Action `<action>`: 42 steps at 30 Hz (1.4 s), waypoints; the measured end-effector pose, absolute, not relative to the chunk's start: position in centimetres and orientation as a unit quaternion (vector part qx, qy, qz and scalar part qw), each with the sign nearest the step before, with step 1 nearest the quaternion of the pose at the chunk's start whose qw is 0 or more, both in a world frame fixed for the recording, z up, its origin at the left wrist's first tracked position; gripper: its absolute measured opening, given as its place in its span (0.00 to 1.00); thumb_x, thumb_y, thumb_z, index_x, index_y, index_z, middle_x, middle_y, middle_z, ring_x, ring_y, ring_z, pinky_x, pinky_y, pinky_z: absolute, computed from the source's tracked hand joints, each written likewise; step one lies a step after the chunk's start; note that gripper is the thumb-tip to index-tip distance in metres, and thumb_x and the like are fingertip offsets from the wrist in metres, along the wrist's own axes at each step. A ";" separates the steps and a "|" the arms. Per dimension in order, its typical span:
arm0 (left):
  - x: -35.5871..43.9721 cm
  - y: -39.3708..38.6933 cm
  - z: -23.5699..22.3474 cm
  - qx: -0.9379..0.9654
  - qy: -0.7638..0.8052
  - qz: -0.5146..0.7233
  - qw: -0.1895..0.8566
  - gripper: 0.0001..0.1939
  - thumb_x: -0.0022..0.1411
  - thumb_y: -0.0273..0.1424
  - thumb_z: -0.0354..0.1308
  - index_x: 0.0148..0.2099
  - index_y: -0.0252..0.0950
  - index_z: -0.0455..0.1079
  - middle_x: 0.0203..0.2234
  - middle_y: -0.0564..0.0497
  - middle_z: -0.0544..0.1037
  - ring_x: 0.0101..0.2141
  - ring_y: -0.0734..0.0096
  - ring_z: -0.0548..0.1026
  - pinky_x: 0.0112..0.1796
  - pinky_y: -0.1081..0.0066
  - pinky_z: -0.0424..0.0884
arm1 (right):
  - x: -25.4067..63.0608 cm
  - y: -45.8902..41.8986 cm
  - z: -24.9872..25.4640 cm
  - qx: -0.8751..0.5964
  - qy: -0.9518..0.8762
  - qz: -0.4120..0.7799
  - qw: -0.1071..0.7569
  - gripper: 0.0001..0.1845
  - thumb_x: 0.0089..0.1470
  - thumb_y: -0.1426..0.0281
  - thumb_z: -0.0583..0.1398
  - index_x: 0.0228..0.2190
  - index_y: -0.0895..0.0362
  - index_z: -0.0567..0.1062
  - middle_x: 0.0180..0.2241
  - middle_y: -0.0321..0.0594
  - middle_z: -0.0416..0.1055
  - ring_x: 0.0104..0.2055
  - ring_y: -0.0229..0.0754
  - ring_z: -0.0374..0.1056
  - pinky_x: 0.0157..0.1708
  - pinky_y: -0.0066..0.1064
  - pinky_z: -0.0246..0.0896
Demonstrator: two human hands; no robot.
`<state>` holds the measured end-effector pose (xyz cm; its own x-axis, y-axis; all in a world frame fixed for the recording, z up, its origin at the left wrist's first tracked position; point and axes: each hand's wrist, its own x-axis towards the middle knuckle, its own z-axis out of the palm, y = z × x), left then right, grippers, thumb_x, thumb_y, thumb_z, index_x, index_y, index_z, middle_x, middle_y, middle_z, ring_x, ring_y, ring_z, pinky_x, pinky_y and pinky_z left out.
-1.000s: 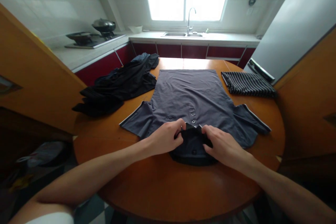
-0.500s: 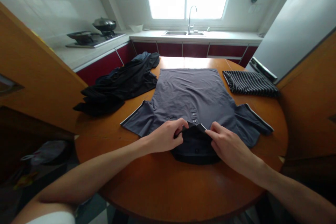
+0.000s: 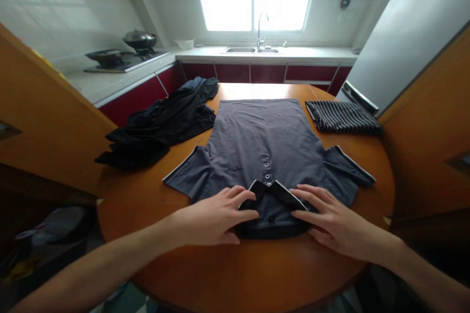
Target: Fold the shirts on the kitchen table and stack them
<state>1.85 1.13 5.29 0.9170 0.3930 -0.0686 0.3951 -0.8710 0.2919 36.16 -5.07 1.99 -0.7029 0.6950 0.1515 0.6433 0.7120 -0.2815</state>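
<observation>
A grey polo shirt [image 3: 264,129] lies front up and spread out on the round wooden table [image 3: 257,274], its hem toward the window and its collar toward me. White piping edges the sleeves and the dark collar [image 3: 290,195], whose two points meet near the buttons of the placket. On the collar's left side rests my left hand [image 3: 220,215], fingers apart and touching the fabric. My right hand [image 3: 330,220] lies against the right side of the collar, its fingers spread as well. Neither hand pinches the cloth.
Dark clothes [image 3: 169,120] lie heaped at the table's left. A folded striped garment [image 3: 341,117] sits at the right, beside the silver fridge [image 3: 404,34]. Behind the table runs a counter with a sink [image 3: 240,50] and a stove [image 3: 128,61] holding pans.
Both hands have let go of the collar points and moved apart to its sides, fingers opening. The collar points now lie down flatter. The view has shifted slightly.
</observation>
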 end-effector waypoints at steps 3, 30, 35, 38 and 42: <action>2.2 -0.5 3.3 0.966 0.225 0.051 0.114 0.13 0.63 0.23 0.61 0.49 0.37 0.75 0.64 0.40 0.65 0.67 0.47 0.57 0.66 0.52 0.60 | 35.8 -5.3 0.1 -0.365 -0.915 0.052 0.163 0.16 0.59 0.81 0.59 0.44 0.54 0.78 0.67 0.45 0.59 0.72 0.55 0.47 0.68 0.52 0.54; 1.1 19.8 -2.5 0.822 0.568 0.022 0.030 0.37 0.74 0.50 0.37 0.75 0.33 0.50 0.73 0.39 0.48 0.72 0.48 0.44 0.67 0.48 0.46 | 39.0 13.6 -3.7 -0.674 -0.734 0.068 0.049 0.44 0.69 0.50 0.43 0.69 0.73 0.52 0.73 0.59 0.42 0.75 0.53 0.37 0.72 0.44 0.35; 7.3 21.6 -1.5 0.859 0.508 0.040 0.052 0.37 0.74 0.51 0.37 0.76 0.38 0.47 0.74 0.43 0.45 0.72 0.48 0.42 0.66 0.42 0.46 | 34.0 17.8 -2.2 -0.645 -0.754 0.081 0.093 0.41 0.69 0.52 0.42 0.70 0.69 0.51 0.73 0.56 0.40 0.75 0.52 0.35 0.71 0.46 0.35; 9.4 24.0 -1.7 0.866 0.493 0.038 0.070 0.34 0.73 0.53 0.37 0.75 0.47 0.48 0.74 0.48 0.45 0.72 0.48 0.43 0.66 0.38 0.43 | 33.4 21.0 -2.2 -0.630 -0.767 0.091 0.082 0.39 0.69 0.53 0.43 0.71 0.64 0.51 0.74 0.51 0.39 0.76 0.50 0.34 0.71 0.48 0.34; 6.6 27.8 -2.1 0.806 0.587 0.056 0.047 0.34 0.73 0.52 0.36 0.74 0.44 0.53 0.73 0.45 0.50 0.72 0.48 0.47 0.67 0.44 0.45 | 37.3 24.0 -3.1 -0.721 -0.685 0.066 0.086 0.40 0.69 0.52 0.40 0.70 0.67 0.52 0.73 0.57 0.42 0.75 0.53 0.38 0.71 0.48 0.33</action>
<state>6.62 27.80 -2.09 0.3052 0.9517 0.0341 0.9412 -0.3069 0.1415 37.28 24.02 -3.10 0.0540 0.9983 0.0231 0.9754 -0.0478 -0.2152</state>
